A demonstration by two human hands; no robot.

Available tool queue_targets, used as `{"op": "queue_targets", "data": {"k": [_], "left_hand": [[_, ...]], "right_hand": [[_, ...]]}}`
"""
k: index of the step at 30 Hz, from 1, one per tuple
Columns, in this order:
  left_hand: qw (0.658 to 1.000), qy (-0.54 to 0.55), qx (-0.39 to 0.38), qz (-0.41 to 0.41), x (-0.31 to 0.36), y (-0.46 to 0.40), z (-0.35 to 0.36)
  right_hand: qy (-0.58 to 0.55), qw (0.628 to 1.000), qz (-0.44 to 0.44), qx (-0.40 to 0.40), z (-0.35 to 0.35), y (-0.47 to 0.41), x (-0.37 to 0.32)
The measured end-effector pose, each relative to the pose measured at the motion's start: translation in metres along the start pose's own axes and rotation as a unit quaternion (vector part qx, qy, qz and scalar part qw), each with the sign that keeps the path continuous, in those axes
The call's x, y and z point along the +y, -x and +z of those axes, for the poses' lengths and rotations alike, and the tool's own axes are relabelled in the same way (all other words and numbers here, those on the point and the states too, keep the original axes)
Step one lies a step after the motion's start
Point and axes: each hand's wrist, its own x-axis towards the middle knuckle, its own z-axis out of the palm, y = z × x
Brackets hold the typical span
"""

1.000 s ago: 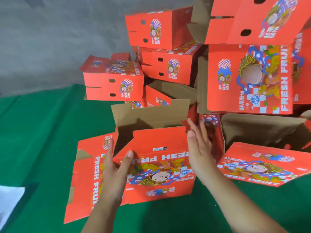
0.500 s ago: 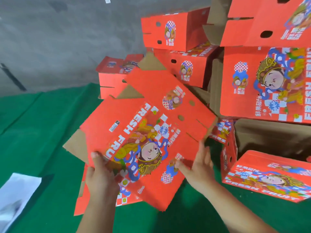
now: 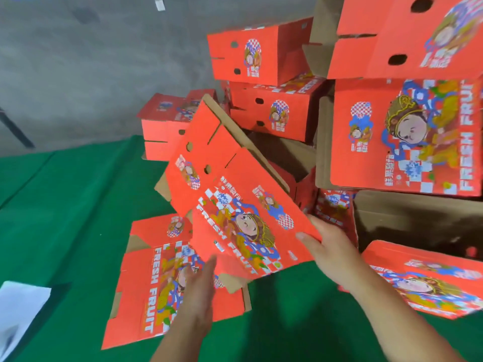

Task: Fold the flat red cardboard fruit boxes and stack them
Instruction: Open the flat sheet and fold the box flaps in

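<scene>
Head view: your right hand (image 3: 329, 246) fingers pinch the tilted flat box (image 3: 235, 194) at its lower-right edge; left hand (image 3: 201, 286), fingers straight, sits just below.

Grey concrete floor (image 3: 78, 74) seen across upper left, marked by dark stain (image 3: 85, 14) near top. Small white scrap (image 3: 159, 4) seen on concrete at top edge. Dark slanted bar (image 3: 14, 129) seen at far left edge, nature unclear. Lower area covered by green cloth (image 3: 65, 205), creased in places. White sheet (image 3: 18, 312) laid on cloth at lower left corner. Lighting even, shadows soft.
</scene>
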Motion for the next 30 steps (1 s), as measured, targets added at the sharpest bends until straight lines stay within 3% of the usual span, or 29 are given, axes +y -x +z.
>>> {"op": "queue_targets", "data": {"k": [2, 4, 7, 11, 14, 16, 18, 24, 28, 30], "left_hand": [[0.985, -0.035, 0.067, 0.157, 0.031, -0.009, -0.016], [0.932, -0.108, 0.133, 0.320, 0.062, -0.016, -0.039], [0.867, -0.155, 0.127, 0.456, 0.093, -0.016, -0.063], [0.890, -0.109, 0.000, 0.443, 0.105, 0.005, -0.044], [0.891, -0.092, 0.027, 0.444, 0.100, 0.014, -0.033], [0.900, -0.092, 0.023, 0.425, 0.099, 0.019, -0.031], [0.909, -0.089, 0.015, 0.407, 0.098, 0.022, -0.028], [0.924, -0.107, 0.000, 0.366, 0.100, 0.017, -0.034], [0.914, -0.166, -0.094, 0.358, 0.080, 0.023, -0.011], [0.919, -0.125, -0.069, 0.368, 0.075, 0.028, -0.002]], "right_hand": [[0.009, 1.000, -0.019, -0.009, -0.029, -0.003, -0.004], [0.027, 0.997, -0.040, -0.059, -0.059, -0.003, -0.015], [0.079, 0.991, -0.060, -0.086, -0.082, -0.004, -0.030], [-0.047, 0.998, -0.037, 0.005, -0.072, -0.005, -0.039], [-0.069, 0.981, -0.038, 0.180, -0.051, -0.007, -0.038], [-0.164, 0.957, 0.006, 0.238, -0.034, -0.007, -0.035], [-0.258, 0.941, 0.046, 0.216, -0.021, -0.008, -0.034], [-0.258, 0.952, 0.077, 0.145, -0.025, -0.019, -0.032], [-0.259, 0.964, 0.044, 0.028, 0.001, -0.013, -0.038], [-0.277, 0.958, 0.043, 0.054, 0.008, -0.011, -0.042]]}}
